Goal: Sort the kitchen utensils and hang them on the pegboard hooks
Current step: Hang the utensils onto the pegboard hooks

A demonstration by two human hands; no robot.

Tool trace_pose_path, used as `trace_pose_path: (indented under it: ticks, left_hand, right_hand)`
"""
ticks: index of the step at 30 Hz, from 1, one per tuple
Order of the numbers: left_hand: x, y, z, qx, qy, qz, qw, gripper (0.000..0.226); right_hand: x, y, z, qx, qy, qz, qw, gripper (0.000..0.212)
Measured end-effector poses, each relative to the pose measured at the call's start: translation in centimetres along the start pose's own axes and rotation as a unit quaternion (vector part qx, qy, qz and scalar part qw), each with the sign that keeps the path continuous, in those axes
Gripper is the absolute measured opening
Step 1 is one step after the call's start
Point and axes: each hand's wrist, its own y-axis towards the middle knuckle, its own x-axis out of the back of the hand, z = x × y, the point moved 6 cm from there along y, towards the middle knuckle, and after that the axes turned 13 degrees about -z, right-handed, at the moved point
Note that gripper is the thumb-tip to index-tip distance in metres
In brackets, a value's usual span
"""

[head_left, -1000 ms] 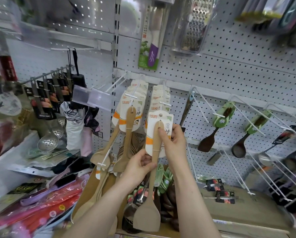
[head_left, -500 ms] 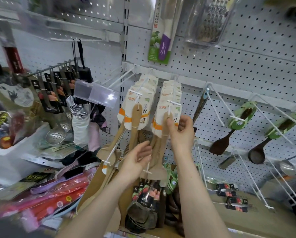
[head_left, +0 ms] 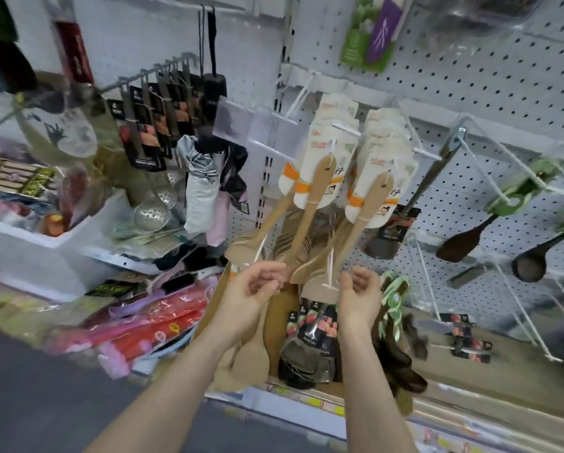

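Observation:
Two rows of wooden spatulas with white and orange cards hang on white hooks of the pegboard (head_left: 503, 76). The left row (head_left: 310, 197) and the right row (head_left: 369, 204) hang side by side. My left hand (head_left: 251, 289) is below the left row, fingers loosely curled, holding nothing. My right hand (head_left: 359, 292) is below the right row, fingers loosely curled and empty, close to the blade of the front spatula. A cardboard box (head_left: 215, 308) under my hands holds more wooden spatulas (head_left: 251, 354) and carded metal utensils (head_left: 310, 341).
Dark wooden spoons with green cards (head_left: 463, 237) hang on hooks at the right. Slotted metal skimmers (head_left: 151, 214) and folded umbrellas (head_left: 199, 191) hang at the left. Red and pink packets (head_left: 143, 325) lie on the lower left shelf. Long bare white hooks (head_left: 522, 308) jut out at the lower right.
Both hands have let go of the wooden spatula, which now hangs on the right hook, and have dropped below the rows. The camera has tilted down.

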Motion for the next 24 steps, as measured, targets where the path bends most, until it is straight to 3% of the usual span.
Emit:
trace_pose_path:
  ticks: [8, 16, 24]
  left_hand:
    - [7.1, -1.3, 6.3, 0.034, 0.002, -0.018, 0.999, 0.027]
    - [10.8, -2.4, 15.2, 0.100, 0.044, -0.044, 0.993, 0.029]
    - [10.9, -0.8, 22.3, 0.128, 0.137, -0.037, 0.982, 0.039]
  right_hand:
    - [-0.6, -8.2, -4.7, -0.004, -0.051, -0.025, 0.998, 0.012]
    - [-4.0, -12.9, -13.1, -0.052, -0.135, 0.118, 0.982, 0.017]
    - [-8.3, -12.0, -19.1, -0.045, -0.231, 0.195, 0.952, 0.026]
